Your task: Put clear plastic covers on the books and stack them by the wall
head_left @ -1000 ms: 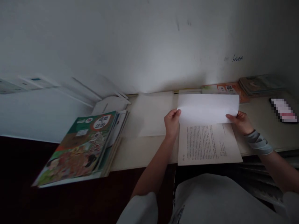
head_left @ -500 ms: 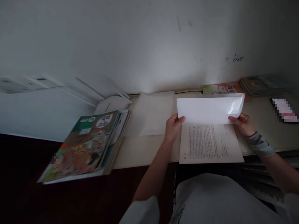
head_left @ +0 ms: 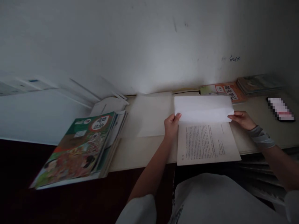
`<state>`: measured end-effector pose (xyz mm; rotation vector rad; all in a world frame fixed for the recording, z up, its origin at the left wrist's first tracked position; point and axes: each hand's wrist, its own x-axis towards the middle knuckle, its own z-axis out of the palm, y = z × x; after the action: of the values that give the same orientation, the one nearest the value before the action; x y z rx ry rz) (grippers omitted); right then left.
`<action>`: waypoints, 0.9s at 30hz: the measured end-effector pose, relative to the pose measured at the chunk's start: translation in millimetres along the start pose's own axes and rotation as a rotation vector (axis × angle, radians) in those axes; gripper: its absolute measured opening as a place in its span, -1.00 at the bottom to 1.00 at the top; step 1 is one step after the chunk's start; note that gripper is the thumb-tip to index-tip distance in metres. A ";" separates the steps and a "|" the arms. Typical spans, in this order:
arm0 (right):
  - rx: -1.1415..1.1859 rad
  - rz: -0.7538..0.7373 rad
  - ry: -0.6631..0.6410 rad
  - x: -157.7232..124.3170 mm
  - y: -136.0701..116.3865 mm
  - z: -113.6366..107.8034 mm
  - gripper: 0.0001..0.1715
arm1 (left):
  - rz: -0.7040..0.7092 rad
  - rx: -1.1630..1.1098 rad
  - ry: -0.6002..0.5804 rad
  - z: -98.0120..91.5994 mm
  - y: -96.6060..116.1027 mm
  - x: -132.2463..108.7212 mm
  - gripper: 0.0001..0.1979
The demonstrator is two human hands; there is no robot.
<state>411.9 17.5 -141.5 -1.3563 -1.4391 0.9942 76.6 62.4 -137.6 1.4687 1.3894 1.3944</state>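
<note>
My left hand (head_left: 172, 124) pinches the left edge of a white sheet (head_left: 203, 107), thumb on top. At the sheet's right edge, my right hand (head_left: 243, 119) grips the lower corner between thumb and fingers. The sheet lies across the upper part of a page of printed text (head_left: 206, 144), hiding that part. I cannot tell whether the sheet is joined to the page. The page's lower edge reaches past the front of the table. Left of my left hand lies a translucent pale sheet (head_left: 151, 115), flat on the table.
A stack of books with a green illustrated cover (head_left: 74, 149) juts over the table's (head_left: 133, 152) left front edge. Against the wall lie an orange-and-green book (head_left: 237, 91) and another book stack (head_left: 259, 83). A phone (head_left: 280, 109) rests at the right.
The white sheet has lost its glossy highlight, and its right end has come lower and left. My right hand's fingers have straightened at its edge. The whole view has shifted slightly.
</note>
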 end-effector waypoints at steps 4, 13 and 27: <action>-0.081 -0.005 0.025 5.5 -2.7 -0.1 -0.49 | -0.062 -0.147 -0.151 -2.1 -9.8 2.2 -0.77; -0.069 -0.070 0.209 16.6 -5.4 19.1 -0.38 | -0.103 -0.116 -0.082 -2.8 -18.4 -3.1 -0.73; -0.286 -0.331 0.165 11.2 16.9 12.0 -0.70 | -0.137 -0.275 0.032 0.0 -20.5 -3.2 -0.71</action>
<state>405.1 30.3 -160.1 -1.3077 -1.6551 0.4656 72.0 63.6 -157.8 1.1583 1.2359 1.4607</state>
